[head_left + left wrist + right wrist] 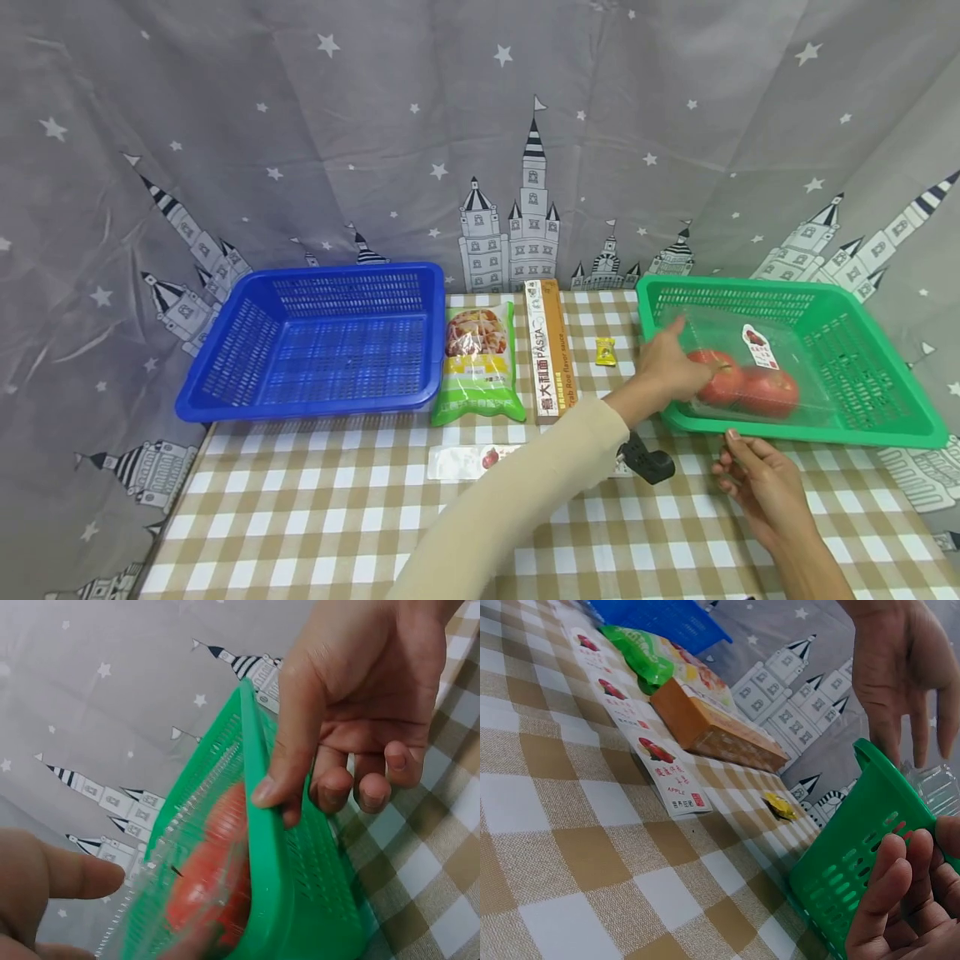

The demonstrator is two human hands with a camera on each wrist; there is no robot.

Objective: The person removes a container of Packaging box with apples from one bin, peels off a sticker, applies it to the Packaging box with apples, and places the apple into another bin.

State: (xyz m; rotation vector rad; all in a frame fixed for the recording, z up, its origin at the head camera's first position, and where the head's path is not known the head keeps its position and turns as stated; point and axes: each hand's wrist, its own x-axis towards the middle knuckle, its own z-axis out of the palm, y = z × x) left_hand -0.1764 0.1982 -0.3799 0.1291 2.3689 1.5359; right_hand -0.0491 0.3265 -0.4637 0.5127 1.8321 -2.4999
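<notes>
A clear plastic box [813,404] with two red apples [770,392] inside lies in the green basket [892,392]; a white label with an apple picture is on its lid. My left hand [670,367] reaches over the basket's left side onto the box's left end. Its thumb and fingers are spread apart in the left wrist view, one fingertip blurred against the box. At the basket's front rim, my right hand [768,483] pinches the edge between thumb and forefinger, its other fingers loosely bent.
Left of the green basket are a small yellow packet [605,351], a pasta box [550,350], a green food bag [480,362] and a blue basket [337,354]. A strip of apple labels [465,462] lies in front, partly behind the left sleeve. A curtain hangs behind.
</notes>
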